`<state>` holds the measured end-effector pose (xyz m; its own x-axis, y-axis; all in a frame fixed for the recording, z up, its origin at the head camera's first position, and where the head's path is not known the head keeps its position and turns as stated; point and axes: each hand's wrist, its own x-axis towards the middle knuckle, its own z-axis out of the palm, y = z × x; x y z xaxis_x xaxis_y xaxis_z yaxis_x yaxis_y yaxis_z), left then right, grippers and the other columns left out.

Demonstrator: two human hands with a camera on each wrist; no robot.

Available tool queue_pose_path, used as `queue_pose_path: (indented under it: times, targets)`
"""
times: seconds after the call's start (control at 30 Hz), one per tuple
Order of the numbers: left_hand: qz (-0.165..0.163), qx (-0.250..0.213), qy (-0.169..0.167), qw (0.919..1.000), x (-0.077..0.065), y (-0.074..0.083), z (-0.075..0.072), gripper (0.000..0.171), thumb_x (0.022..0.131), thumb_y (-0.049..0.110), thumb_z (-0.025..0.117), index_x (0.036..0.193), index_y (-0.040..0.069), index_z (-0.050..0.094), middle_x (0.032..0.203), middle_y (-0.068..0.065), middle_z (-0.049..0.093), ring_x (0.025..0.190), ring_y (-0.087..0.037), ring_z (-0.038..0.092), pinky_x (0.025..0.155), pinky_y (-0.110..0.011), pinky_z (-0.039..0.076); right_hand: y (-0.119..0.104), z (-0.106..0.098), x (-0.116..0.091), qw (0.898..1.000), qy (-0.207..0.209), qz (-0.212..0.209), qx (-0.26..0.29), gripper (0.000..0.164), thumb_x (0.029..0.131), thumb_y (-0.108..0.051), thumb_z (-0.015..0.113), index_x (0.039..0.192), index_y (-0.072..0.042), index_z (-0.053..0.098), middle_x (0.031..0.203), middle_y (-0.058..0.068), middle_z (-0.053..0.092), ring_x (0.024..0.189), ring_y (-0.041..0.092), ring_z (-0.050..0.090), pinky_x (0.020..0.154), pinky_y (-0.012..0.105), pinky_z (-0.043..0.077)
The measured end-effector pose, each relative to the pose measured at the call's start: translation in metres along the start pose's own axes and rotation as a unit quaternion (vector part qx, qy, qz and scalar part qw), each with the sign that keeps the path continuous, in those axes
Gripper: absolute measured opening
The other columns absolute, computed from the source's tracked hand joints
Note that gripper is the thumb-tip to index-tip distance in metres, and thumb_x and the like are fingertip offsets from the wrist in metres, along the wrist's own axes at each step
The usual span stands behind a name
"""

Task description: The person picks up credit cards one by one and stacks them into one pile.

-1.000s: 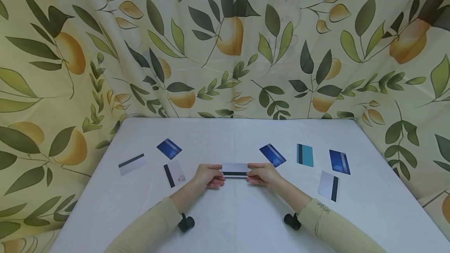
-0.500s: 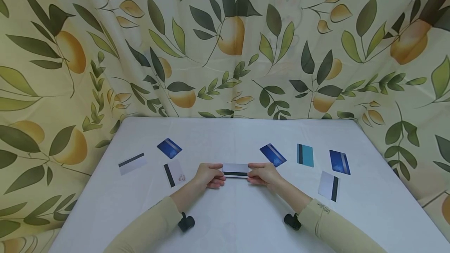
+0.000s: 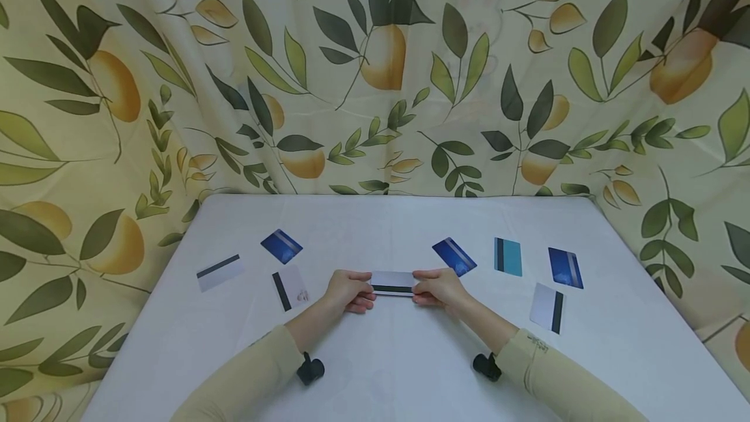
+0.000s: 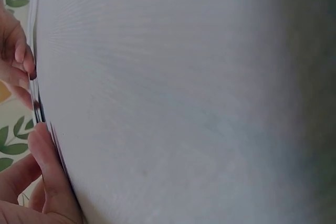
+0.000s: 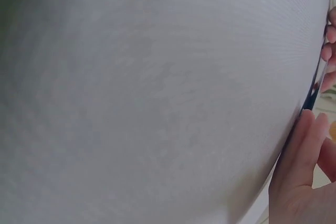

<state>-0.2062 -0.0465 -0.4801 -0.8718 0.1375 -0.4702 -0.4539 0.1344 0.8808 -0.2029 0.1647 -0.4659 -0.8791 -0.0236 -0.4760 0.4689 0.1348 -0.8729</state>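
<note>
Between both hands, at the middle of the table in the head view, is a whitish card [image 3: 392, 282] with a black magnetic stripe along its near side. My left hand [image 3: 350, 292] pinches its left end, thumb on top and fingers below. At the right end my right hand [image 3: 438, 288] pinches it the same way. In the left wrist view the left hand [image 4: 44, 177] shows at the lower left edge, the card seen almost edge-on. The right wrist view has the right hand [image 5: 304, 166] at its lower right edge.
On the white-covered table [image 3: 375, 363], a white striped card [image 3: 220, 273], a blue card [image 3: 282, 247] and a pale card [image 3: 290, 288] lie left. Right are a blue card [image 3: 454, 256], a teal card [image 3: 508, 256], another blue card [image 3: 566, 268] and a white card [image 3: 547, 308]. A patterned curtain [image 3: 375, 129] hangs behind.
</note>
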Motion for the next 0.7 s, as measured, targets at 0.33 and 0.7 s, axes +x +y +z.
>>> queue_pose_path:
  times: [0.33,0.7]
  targets:
    - [0.022,0.018,-0.001,0.9996,0.0009,-0.0018,0.0005,0.034,0.082,0.001,0.062,0.116,-0.003,0.06,0.064,-0.008,0.066,0.046,-0.011,0.061,0.043,-0.025,0.053,0.0025,0.0005,0.0033,0.999,0.012,-0.015,-0.048,0.042,0.076,0.006,0.066,0.117,0.007,0.058,0.063,0.008,0.064,0.048,0.009,0.06,0.049,0.022,0.053]
    - [0.041,0.031,0.016,0.9986,0.0,-0.0041,0.0026,0.033,0.081,0.0,0.063,0.114,-0.002,0.062,0.054,-0.006,0.062,0.042,-0.01,0.058,0.042,-0.024,0.052,0.002,0.002,0.0024,0.996,0.023,-0.02,-0.087,0.042,0.076,0.003,0.068,0.117,0.004,0.059,0.059,0.007,0.062,0.046,0.01,0.058,0.047,0.021,0.052]
